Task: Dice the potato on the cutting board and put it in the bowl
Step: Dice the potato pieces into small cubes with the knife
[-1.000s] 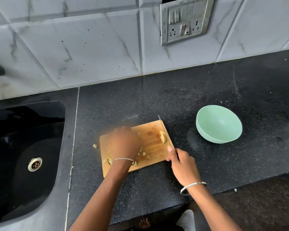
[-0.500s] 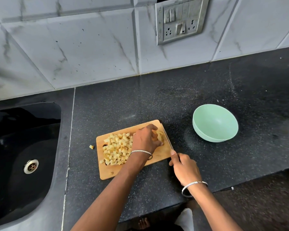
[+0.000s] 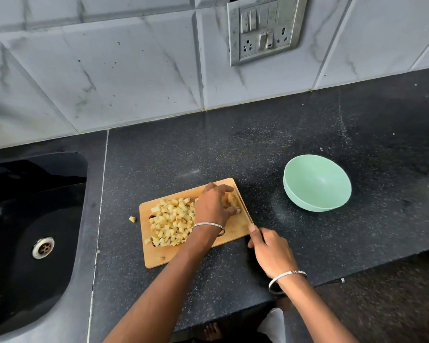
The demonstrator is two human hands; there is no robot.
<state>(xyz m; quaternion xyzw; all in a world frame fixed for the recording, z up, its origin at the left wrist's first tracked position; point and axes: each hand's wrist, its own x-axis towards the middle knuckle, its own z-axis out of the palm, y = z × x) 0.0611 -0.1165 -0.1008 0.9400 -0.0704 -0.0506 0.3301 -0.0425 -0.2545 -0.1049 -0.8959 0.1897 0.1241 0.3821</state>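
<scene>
A rectangular, pale-grained wooden cutting board (image 3: pixel 159 258) with rounded corners lies askew on a black, white-speckled stone counter (image 3: pixel 208 149). A loose heap of small, pale-yellow, matte potato cubes (image 3: pixel 171 221) covers the board's left half. One stray cube (image 3: pixel 132 219) sits on the counter at the board's 9 o'clock, just off its edge.

At the board's 2 o'clock end, the left hand (image 3: pixel 213 206) curls its fingers over the last uncut potato chunk (image 3: pixel 233 200) and holds it down. The thin steel blade of the knife (image 3: pixel 244 211) lies along the chunk's right side. The right hand (image 3: pixel 273 253) is wrapped round the hidden handle, forefinger stretched along the spine. Each wrist wears a slim metal bangle.

A smooth, round, mint-green bowl (image 3: pixel 307 204) stands apart at the board's 3 o'clock, nothing in it. A glossy black sink (image 3: pixel 22 280) with a metal drain ring (image 3: pixel 43 247) lies at 9 o'clock. At 12 o'clock, grey-veined marble tiles (image 3: pixel 109 70) carry a brushed-metal switch plate (image 3: pixel 265 28).
</scene>
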